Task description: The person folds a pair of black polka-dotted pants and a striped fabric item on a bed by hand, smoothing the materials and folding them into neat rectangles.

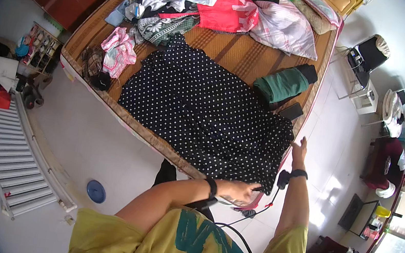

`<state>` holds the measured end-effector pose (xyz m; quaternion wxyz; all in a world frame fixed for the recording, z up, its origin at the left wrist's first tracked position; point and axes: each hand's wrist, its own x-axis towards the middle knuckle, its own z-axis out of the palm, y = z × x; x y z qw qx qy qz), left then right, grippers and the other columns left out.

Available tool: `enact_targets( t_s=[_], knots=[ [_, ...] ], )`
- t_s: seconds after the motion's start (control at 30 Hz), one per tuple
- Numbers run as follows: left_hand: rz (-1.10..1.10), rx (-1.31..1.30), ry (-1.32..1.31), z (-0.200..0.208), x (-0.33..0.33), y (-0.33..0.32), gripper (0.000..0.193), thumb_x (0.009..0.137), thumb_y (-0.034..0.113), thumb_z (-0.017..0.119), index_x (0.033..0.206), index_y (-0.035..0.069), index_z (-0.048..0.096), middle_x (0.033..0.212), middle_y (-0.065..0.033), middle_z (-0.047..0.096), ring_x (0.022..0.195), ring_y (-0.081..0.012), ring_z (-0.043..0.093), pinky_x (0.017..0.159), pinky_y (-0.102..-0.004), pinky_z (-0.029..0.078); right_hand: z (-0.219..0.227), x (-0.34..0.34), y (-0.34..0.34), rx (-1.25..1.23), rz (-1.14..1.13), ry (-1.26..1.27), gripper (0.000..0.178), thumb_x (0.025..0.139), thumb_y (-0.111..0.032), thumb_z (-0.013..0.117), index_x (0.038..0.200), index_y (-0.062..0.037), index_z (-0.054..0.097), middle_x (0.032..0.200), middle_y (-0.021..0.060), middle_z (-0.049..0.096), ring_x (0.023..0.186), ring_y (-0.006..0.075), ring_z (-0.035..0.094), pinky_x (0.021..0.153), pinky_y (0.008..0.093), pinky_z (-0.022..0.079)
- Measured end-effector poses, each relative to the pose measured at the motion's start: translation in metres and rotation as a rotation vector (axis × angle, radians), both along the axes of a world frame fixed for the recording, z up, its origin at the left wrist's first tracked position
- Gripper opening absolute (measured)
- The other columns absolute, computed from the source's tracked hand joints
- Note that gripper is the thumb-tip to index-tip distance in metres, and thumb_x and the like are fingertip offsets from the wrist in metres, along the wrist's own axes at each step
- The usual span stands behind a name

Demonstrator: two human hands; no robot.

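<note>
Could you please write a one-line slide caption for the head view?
Left hand grips the hem of a polka-dot dress spread on a bed; right hand rests open at its edge.

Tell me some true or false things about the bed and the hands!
1. The left hand grips the dotted dress at its edge. True.
2. The right hand holds a green shirt. False: it is open and holds nothing.
3. The dress lies spread flat on the bed. True.
4. The folded green cloth lies on the floor. False: it lies on the bed, beside the dress.
</note>
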<state>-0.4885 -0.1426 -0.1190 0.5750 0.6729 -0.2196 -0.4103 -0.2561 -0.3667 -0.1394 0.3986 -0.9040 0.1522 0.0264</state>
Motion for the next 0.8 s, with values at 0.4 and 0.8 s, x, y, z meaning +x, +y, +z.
enact_targets(
  t_s=[0.4,0.8],
  knots=[
    [1.396,0.503,-0.033,-0.220,-0.082,0.449,0.023,0.092,0.025,0.063,0.091,0.004,0.072,0.080,-0.0112,0.073,0.066,-0.0224,0.070,0.062,-0.0359,0.057,-0.126,-0.286,-0.018,0.263,-0.649,0.365,0.034,0.089,-0.010,0.057,0.118,0.0069,0.067,0.109,0.0150,0.071,0.100,0.0265,0.067,0.088,0.0358,0.052],
    [1.780,0.912,0.476,-0.193,-0.052,0.588,0.046,0.086,0.020,0.068,0.126,0.000,0.062,0.120,-0.0211,0.069,0.110,-0.0383,0.066,0.099,-0.0442,0.050,-0.177,-0.280,-0.014,0.948,-1.116,0.481,0.022,0.093,-0.028,0.058,0.105,-0.0095,0.053,0.095,0.0037,0.054,0.085,0.0217,0.057,0.064,0.0360,0.047]
  ],
)
